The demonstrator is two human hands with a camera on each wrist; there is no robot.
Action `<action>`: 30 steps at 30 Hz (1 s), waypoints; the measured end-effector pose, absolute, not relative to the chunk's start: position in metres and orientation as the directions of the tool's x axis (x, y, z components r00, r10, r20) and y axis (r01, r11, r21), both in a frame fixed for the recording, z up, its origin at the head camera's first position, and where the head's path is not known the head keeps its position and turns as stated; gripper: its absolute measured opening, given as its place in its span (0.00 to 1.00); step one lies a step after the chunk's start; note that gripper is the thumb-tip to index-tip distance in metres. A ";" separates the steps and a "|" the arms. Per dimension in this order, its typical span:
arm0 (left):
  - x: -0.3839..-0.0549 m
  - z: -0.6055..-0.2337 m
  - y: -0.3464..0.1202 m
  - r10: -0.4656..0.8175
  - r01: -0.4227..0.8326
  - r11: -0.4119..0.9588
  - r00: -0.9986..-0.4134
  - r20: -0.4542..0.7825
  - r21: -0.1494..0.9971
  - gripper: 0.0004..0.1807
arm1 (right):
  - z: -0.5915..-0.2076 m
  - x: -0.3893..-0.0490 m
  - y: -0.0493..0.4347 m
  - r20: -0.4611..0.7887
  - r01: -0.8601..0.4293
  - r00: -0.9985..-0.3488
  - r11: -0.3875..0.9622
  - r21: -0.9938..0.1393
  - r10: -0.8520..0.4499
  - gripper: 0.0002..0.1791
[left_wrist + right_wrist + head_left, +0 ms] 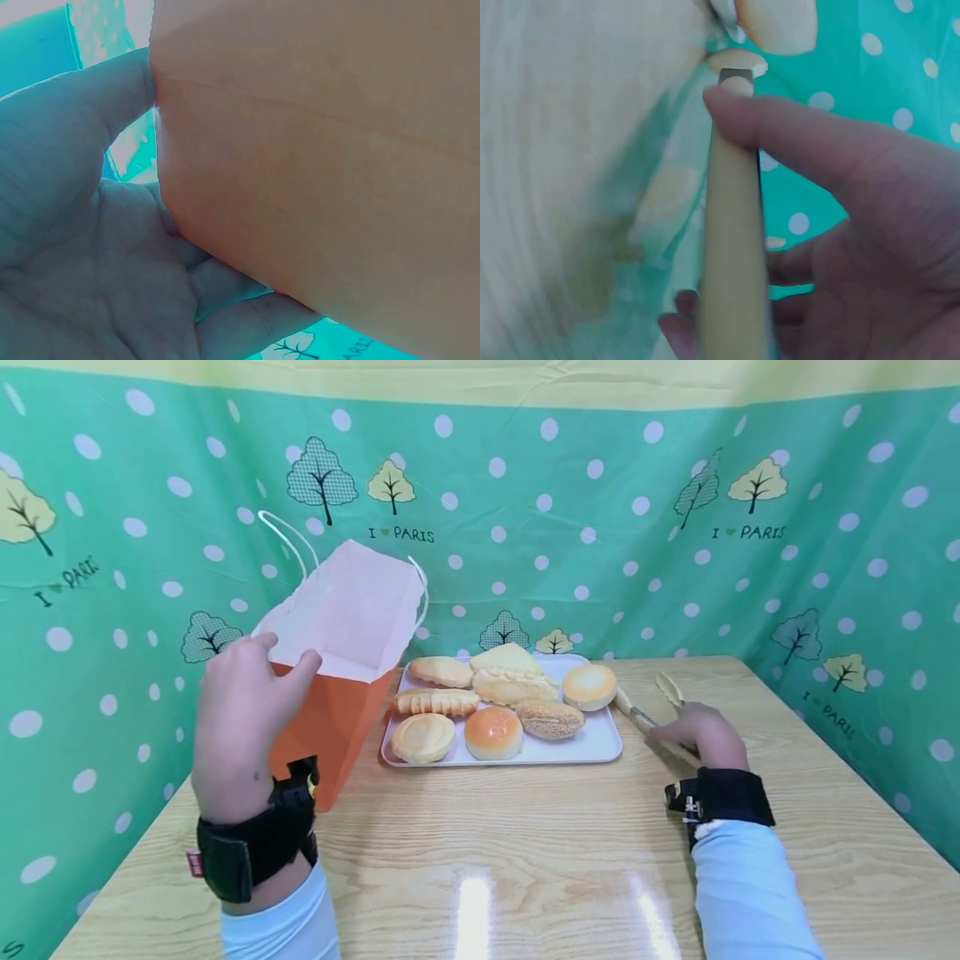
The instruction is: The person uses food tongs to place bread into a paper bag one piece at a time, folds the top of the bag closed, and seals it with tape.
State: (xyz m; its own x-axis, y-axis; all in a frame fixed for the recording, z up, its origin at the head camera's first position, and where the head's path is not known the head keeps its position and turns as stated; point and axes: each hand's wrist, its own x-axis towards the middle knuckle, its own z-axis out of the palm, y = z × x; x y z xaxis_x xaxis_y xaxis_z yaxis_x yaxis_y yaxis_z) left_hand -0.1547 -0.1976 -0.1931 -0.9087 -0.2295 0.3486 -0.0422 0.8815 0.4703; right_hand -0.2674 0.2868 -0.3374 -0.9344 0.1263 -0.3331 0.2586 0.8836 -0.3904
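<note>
My left hand point(243, 727) holds an orange paper bag point(322, 718) with a white inside, at the near left of its mouth. In the left wrist view, thumb and fingers lie about the edge of the bag point(300, 187), and some fingers are partly hidden behind it. The bag stands upright, mouth wide, with white cord handles point(288, 539). On the right, my right hand point(705, 739) grips tongs point(636, 714) with pale tips, the two arms spread apart. A pale handle point(735, 225) runs between thumb and fingers in the right wrist view.
A white tray point(600, 750) at the middle back bears several breads, among them a shiny round bun point(493, 732), a seeded roll point(551, 718) and a crimped triangular pastry point(513, 677). The wood-grain table point(525, 835) meets a green dotted curtain point(540, 527) behind and at both sides.
</note>
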 end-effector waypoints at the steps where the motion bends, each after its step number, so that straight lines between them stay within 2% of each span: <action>1: -0.155 -0.193 -0.198 -0.230 -0.041 0.881 -0.908 0.350 0.471 0.38 | -0.334 -0.267 0.289 -0.315 0.247 -0.941 0.887 -0.391 0.124 0.49; 7: -0.154 -0.193 -0.198 -0.229 -0.033 0.881 -0.903 0.363 0.473 0.38 | -0.316 -0.260 0.299 -0.235 0.226 -0.963 0.877 -0.424 0.135 0.47; 13: -0.155 -0.194 -0.195 -0.236 -0.036 0.879 -0.899 0.369 0.475 0.39 | -0.298 -0.253 0.297 -0.153 0.238 -0.970 0.841 -0.486 0.186 0.52; 18: -0.156 -0.192 -0.193 -0.224 -0.028 0.877 -0.908 0.355 0.480 0.39 | -0.281 -0.248 0.285 -0.146 0.174 -0.983 0.844 -0.507 0.115 0.55; 25: -0.156 -0.191 -0.192 -0.209 -0.021 0.877 -0.916 0.343 0.479 0.39 | -0.273 -0.247 0.266 -0.255 0.134 -0.967 0.880 -0.455 0.015 0.32; 30: -0.157 -0.191 -0.192 -0.202 -0.016 0.880 -0.918 0.342 0.475 0.40 | -0.275 -0.246 0.260 -0.254 0.112 -0.967 0.896 -0.429 -0.001 0.34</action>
State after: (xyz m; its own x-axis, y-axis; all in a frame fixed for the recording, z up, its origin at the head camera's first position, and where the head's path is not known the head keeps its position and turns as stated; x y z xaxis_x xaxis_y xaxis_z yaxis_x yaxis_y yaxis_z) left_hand -0.1566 -0.1920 -0.1911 -0.9177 -0.2017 0.3423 -0.0161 0.8797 0.4753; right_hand -0.2465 0.2604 -0.2749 -0.9672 -0.0006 -0.2540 0.1122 0.8961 -0.4294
